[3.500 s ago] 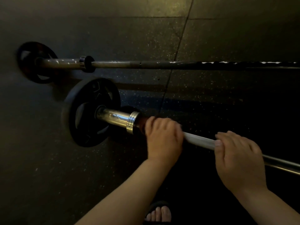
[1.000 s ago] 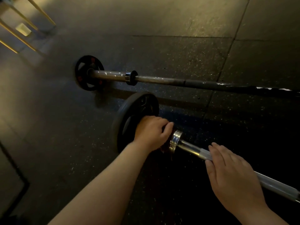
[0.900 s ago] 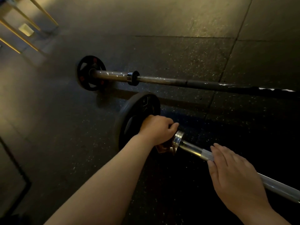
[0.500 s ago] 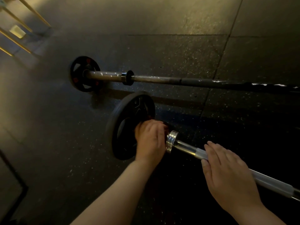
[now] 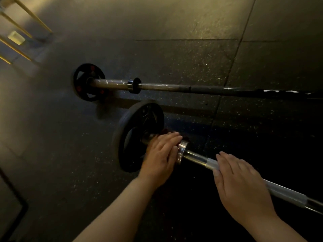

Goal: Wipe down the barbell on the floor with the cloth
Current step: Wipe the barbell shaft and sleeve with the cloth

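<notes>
The near barbell (image 5: 197, 157) lies on the dark speckled floor, with a black plate (image 5: 136, 123) at its left end and a shiny collar (image 5: 181, 151). My left hand (image 5: 160, 154) lies over the sleeve between plate and collar and holds a dark red cloth (image 5: 167, 132) around it. Only the cloth's edge shows past my fingers. My right hand (image 5: 241, 182) rests on the pale taped part of the shaft, to the right of the collar, with its fingers laid straight over it.
A second, worn barbell (image 5: 174, 88) lies parallel further away, with a small black plate (image 5: 87, 81) on its left end. Yellow metal legs (image 5: 26, 9) stand at the top left. A dark frame edge (image 5: 17, 203) runs along the bottom left.
My left hand has moved with the cloth from the shaft, over the collar, onto the sleeve beside the plate. My right hand went from gripping the shaft to lying flat on it.
</notes>
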{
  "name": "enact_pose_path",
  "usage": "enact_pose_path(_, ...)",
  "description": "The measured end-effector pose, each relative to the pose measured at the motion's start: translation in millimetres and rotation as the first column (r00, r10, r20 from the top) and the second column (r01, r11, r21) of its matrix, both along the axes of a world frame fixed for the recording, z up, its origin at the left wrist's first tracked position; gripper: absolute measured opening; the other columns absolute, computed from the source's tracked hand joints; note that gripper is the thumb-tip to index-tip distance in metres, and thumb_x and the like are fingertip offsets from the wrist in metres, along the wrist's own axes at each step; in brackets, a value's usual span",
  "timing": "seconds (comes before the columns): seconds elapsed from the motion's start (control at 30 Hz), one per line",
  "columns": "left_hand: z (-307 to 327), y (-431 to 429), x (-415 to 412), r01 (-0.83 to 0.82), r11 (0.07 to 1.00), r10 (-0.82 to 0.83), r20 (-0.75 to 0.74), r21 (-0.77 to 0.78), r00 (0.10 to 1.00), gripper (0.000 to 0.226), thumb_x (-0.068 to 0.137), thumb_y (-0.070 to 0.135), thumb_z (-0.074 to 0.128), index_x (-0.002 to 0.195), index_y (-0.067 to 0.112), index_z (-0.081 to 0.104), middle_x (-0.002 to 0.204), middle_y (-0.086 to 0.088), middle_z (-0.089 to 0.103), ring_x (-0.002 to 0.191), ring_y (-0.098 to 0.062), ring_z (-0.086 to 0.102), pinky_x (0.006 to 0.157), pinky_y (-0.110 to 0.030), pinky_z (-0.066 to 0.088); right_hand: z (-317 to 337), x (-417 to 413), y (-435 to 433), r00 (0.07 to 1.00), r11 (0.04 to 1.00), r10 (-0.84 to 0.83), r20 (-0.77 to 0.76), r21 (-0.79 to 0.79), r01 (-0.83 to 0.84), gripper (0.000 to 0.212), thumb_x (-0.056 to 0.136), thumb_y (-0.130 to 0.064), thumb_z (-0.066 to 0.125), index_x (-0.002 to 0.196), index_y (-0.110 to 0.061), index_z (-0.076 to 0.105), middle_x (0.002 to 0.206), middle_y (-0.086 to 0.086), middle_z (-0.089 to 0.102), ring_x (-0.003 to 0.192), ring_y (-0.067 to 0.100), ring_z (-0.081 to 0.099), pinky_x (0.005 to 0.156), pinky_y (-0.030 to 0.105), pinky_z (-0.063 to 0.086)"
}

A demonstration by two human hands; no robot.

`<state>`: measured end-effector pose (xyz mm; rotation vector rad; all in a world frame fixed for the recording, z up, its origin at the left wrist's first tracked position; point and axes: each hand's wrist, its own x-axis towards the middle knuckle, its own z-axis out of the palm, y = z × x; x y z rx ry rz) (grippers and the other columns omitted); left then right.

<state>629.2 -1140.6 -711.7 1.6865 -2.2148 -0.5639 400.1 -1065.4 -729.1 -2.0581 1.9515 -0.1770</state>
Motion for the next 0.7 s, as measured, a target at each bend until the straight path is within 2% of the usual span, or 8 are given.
enact_pose_path(0.1,-2.2,-11.8,13.1,-0.225,0.973,0.225,0.007,0.051,0.974,0.039,0.105,0.042,0.032,0.143,0.042,0.040,0.152,0.027,0.029,0.139,0.013,0.010,0.120,-0.037,0.013,-3.2,-0.1,2.9,1.000,1.000,-0.002,-0.016,-0.016,0.002,0.055,0.101,-0.041,0.033,0.134,-0.009,0.063,0.135,0.008,0.065,0.123,0.025,0.063,0.108,0.046,0.046)
enact_pose_path(0.17,-0.1,-8.5,-9.3,-0.327,0.945,0.328,-0.100,0.025,0.939,0.032,0.105,0.036,0.034,0.132,0.037,0.051,0.138,0.025,0.041,0.133,0.014,0.020,0.121,-0.043,0.018,-1.5,2.6,0.8,1.000,1.000,-0.005,-0.017,-0.007,0.005,0.056,0.102,-0.042,0.031,0.135,-0.009,0.062,0.136,0.008,0.065,0.124,0.024,0.062,0.109,0.045,0.044)
enact_pose_path(0.27,1.2,7.4,-30.9,-0.151,0.988,0.145,-0.114,-0.043,0.983,0.031,0.104,0.030,0.038,0.130,0.032,0.054,0.134,0.021,0.049,0.131,0.013,0.033,0.119,-0.042,0.024,1.3,2.8,-1.9,1.000,1.000,-0.005,-0.021,0.023,0.005,0.059,0.101,-0.044,0.028,0.136,-0.010,0.061,0.138,0.007,0.064,0.126,0.023,0.061,0.110,0.045,0.044)
enact_pose_path(0.37,-0.1,1.7,-0.6,-0.062,0.998,0.062,-0.022,0.015,0.998,0.043,0.104,0.040,0.036,0.147,0.038,0.037,0.147,0.026,0.034,0.140,0.013,0.016,0.119,-0.034,0.016,5.3,-4.4,2.8,0.997,1.000,0.000,-0.077,0.032,0.002,0.061,0.099,-0.044,0.029,0.134,-0.007,0.063,0.138,0.012,0.063,0.125,0.028,0.063,0.104,0.051,0.048)
enact_pose_path(0.47,-5.9,-7.3,11.5,-0.283,0.959,0.284,-0.041,0.027,0.958,0.037,0.105,0.042,0.033,0.141,0.038,0.043,0.153,0.022,0.031,0.143,0.009,0.011,0.120,-0.034,0.012,8.8,-13.1,9.0,0.991,0.996,-0.055,-0.124,0.059,0.063,0.064,0.097,-0.045,0.029,0.132,-0.004,0.064,0.137,0.015,0.063,0.125,0.032,0.062,0.102,0.057,0.047)
enact_pose_path(0.53,-4.9,-3.4,-13.7,-0.400,0.916,0.400,-0.160,0.034,0.903,0.027,0.104,0.036,0.036,0.126,0.037,0.052,0.138,0.018,0.046,0.137,0.006,0.026,0.120,-0.042,0.023,6.7,-13.7,13.3,0.990,0.996,-0.065,-0.123,0.049,0.071,0.065,0.097,-0.045,0.030,0.132,-0.001,0.063,0.138,0.018,0.062,0.126,0.034,0.061,0.104,0.057,0.045)
enact_pose_path(0.6,-2.1,6.0,-37.8,-0.348,0.937,0.339,-0.212,-0.008,0.917,0.022,0.102,0.031,0.041,0.117,0.035,0.056,0.125,0.019,0.053,0.127,0.006,0.038,0.113,-0.043,0.033,5.2,-12.7,13.2,0.992,0.996,-0.071,-0.102,0.038,0.076,0.065,0.097,-0.045,0.030,0.132,-0.002,0.064,0.137,0.017,0.063,0.125,0.033,0.061,0.104,0.056,0.046)
enact_pose_path(0.7,1.9,10.0,-24.3,-0.128,0.992,0.127,-0.131,-0.003,0.983,0.031,0.103,0.033,0.041,0.131,0.032,0.054,0.139,0.021,0.048,0.137,0.003,0.032,0.118,-0.040,0.027,4.2,-16.6,12.5,0.994,0.996,-0.079,-0.080,0.029,0.082,0.063,0.098,-0.045,0.030,0.129,-0.004,0.066,0.135,0.013,0.065,0.123,0.030,0.063,0.102,0.055,0.049)
